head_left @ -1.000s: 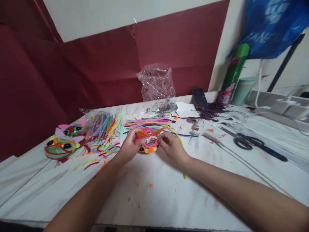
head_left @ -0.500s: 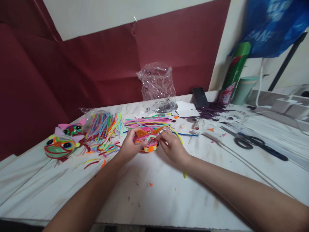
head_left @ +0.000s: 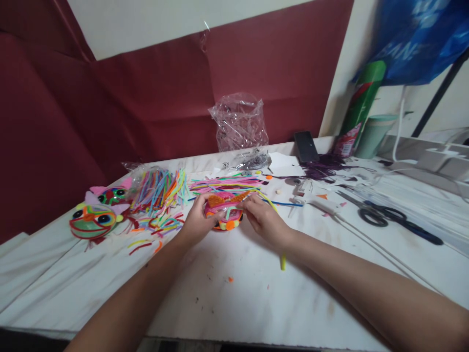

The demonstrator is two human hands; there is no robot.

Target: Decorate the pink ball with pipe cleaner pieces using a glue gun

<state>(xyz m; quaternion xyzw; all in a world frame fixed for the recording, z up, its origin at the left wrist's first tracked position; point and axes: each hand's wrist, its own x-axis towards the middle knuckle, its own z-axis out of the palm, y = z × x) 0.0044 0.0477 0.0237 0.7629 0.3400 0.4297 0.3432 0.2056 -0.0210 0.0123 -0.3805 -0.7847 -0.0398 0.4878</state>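
At the left edge of the frame a finished cat face [head_left: 93,221] of wound pipe cleaners lies on the white table [head_left: 234,303], with a second cat face [head_left: 112,194] just behind it. To the right of them a clear packet of mixed pipe cleaners [head_left: 157,188] spills open, and short cut pieces [head_left: 161,226] are scattered in front of it.

Near the centre of the frame the left hand [head_left: 196,222] is curled round the left side of a small pink and orange pipe-cleaner face [head_left: 223,215], thumb on top and fingers underneath, gripping it just above the table. The right hand [head_left: 262,217] meets it from the other side. Its fingertips are closed in a pinch on a pale green strand [head_left: 231,211] that lies across the front of the face. A yellow-green pipe cleaner [head_left: 283,261] passes under the right wrist, its end showing on the table.

Behind the hands lies a loose bundle of pink pipe cleaners [head_left: 227,185], and further back a crumpled clear plastic bag [head_left: 240,122] stands against the dark red backdrop [head_left: 146,98]. Right of centre a dark phone [head_left: 306,146] leans on the wall. Black-handled scissors [head_left: 394,220] lie at the right, well apart from the hands. A green can [head_left: 361,105] and a teal cup [head_left: 375,134] stand in the upper right, under a blue bag [head_left: 414,34].
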